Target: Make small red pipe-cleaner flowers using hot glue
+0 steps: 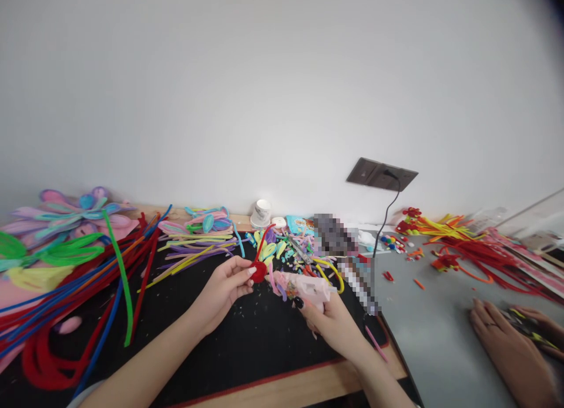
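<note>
My left hand (231, 285) pinches a small red fuzzy piece (259, 272) from which a red pipe cleaner stem (265, 243) sticks up. My right hand (328, 320) is wrapped round a pale pink hot glue gun (311, 286), its nozzle pointing left at the red piece. I cannot tell whether the nozzle touches it. Both hands are held over a black mat (238, 361). Behind them lies a heap of small coloured pipe cleaner pieces (288, 252).
Long red and blue pipe cleaners (88, 290) and a pastel flower (83, 211) lie left. A white cup (263, 209) stands at the wall. A cord (385, 214) hangs from the wall socket (381, 174). Another person's hands (506, 337) hold pliers on the grey table (423, 331).
</note>
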Action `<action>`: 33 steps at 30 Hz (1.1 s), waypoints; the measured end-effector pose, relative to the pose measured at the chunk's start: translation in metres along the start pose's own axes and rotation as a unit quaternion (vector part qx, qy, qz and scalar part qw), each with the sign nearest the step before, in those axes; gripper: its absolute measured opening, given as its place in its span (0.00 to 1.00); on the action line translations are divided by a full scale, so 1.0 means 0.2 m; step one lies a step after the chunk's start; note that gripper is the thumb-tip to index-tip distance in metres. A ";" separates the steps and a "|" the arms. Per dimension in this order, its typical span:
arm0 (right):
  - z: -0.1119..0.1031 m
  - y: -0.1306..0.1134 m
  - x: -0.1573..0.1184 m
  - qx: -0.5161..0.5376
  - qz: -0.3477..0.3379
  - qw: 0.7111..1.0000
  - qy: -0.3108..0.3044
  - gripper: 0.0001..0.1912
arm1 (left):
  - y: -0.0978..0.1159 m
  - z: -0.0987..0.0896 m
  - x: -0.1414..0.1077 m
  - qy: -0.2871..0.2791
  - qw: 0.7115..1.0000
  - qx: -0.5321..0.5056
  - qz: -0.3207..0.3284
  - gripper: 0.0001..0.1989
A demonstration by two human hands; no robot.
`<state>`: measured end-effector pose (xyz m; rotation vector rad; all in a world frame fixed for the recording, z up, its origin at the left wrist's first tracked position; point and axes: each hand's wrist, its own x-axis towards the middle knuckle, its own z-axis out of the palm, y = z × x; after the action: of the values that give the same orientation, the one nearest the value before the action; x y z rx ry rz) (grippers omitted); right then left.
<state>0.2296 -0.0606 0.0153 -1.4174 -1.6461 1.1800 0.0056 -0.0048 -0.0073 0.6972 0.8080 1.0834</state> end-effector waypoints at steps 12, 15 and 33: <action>0.00 -0.05 0.00 -0.043 -0.020 0.999 0.005 0.14 | 0.01 0.00 0.00 0.012 1.000 -0.006 -0.001 0.11; 0.00 -0.04 0.00 -0.047 -0.015 0.999 0.004 0.14 | 0.01 0.00 0.00 0.014 1.000 -0.005 0.000 0.10; -0.06 -0.06 0.00 -0.008 -0.018 0.999 0.028 0.14 | 0.02 0.01 -0.02 -0.016 1.000 -0.004 -0.015 0.11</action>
<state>0.2348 -0.0585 0.0312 -1.4131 -1.6396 1.1001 0.0042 -0.0072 -0.0026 0.6932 0.7842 1.0459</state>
